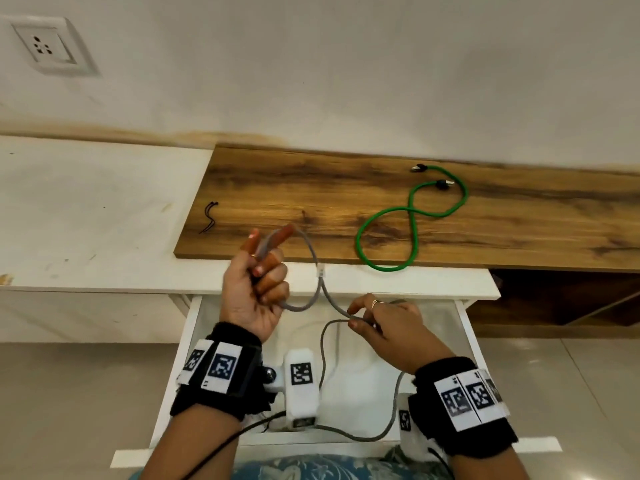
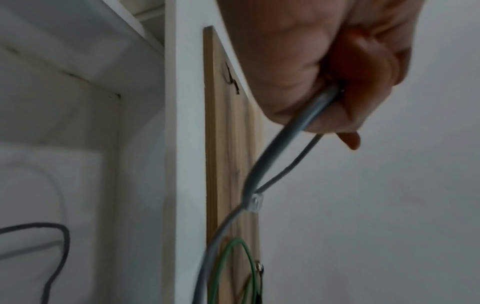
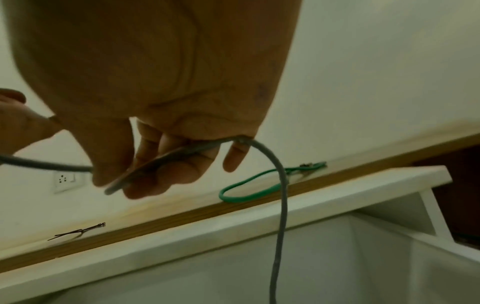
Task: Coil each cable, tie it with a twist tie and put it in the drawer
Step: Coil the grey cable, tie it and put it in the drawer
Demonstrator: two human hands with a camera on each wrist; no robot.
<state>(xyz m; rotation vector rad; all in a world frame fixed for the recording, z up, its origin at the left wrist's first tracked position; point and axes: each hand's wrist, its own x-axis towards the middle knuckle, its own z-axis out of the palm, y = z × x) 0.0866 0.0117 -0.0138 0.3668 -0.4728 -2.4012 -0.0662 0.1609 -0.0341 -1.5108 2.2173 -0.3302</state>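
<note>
My left hand (image 1: 258, 275) is raised above the open white drawer (image 1: 465, 327) and grips a loop of the grey cable (image 1: 313, 258), whose clear plug (image 1: 321, 271) sits where the loop crosses. In the left wrist view the grey cable (image 2: 280, 148) runs out of the fist. My right hand (image 1: 377, 318) pinches the same cable lower down; its fingers (image 3: 155, 164) curl round the grey cable (image 3: 281, 185), and the slack hangs into the drawer. A green cable (image 1: 412, 220) lies in a figure eight on the wooden board (image 1: 277, 188). Black twist ties (image 1: 209, 218) lie near the board's left end.
The board rests on a white cabinet top (image 1: 86, 220) against the wall. A wall socket (image 1: 48, 46) is at upper left. A dark open shelf space (image 1: 554, 299) lies to the right of the drawer. Grey floor tiles (image 1: 69, 393) flank the drawer.
</note>
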